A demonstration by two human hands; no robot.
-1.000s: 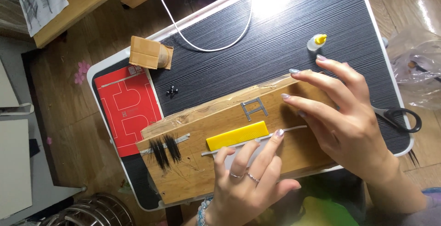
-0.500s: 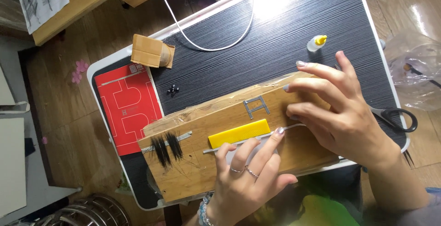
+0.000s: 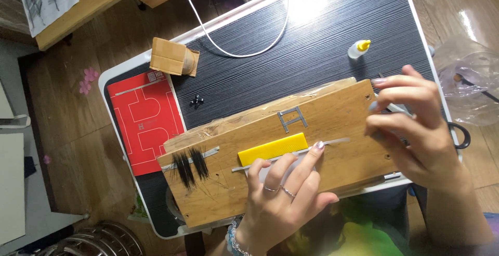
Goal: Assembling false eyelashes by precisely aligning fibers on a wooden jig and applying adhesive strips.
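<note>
The left hand (image 3: 278,201) lies flat on the wooden board (image 3: 260,183), fingers spread and its index fingertip (image 3: 318,146) pressing the thin clear strip (image 3: 291,156) that runs along the board's middle, gripping nothing; the right hand (image 3: 416,126) curls loosely over the board's right end, fingertips bent near the strip's far end, and whether it pinches anything I cannot tell. The strip sits just below a yellow plastic bar (image 3: 273,148), touching or nearly touching it. To do this well, I judge, the pressing finger should hold the strip flat and straight while the other hand works in small, light moves, keeping clear of the hair already laid. On the board: one strip, one yellow bar, two black hair tufts (image 3: 189,166) on tape at the left, one small metal bracket (image 3: 291,119). Beyond it on the dark ribbed table (image 3: 322,53): one glue bottle (image 3: 358,49) with a yellow cap, one white cable (image 3: 234,53), one small cardboard box (image 3: 173,58), one red mat (image 3: 148,126), one pair of scissors (image 3: 460,134) partly hidden.
</note>
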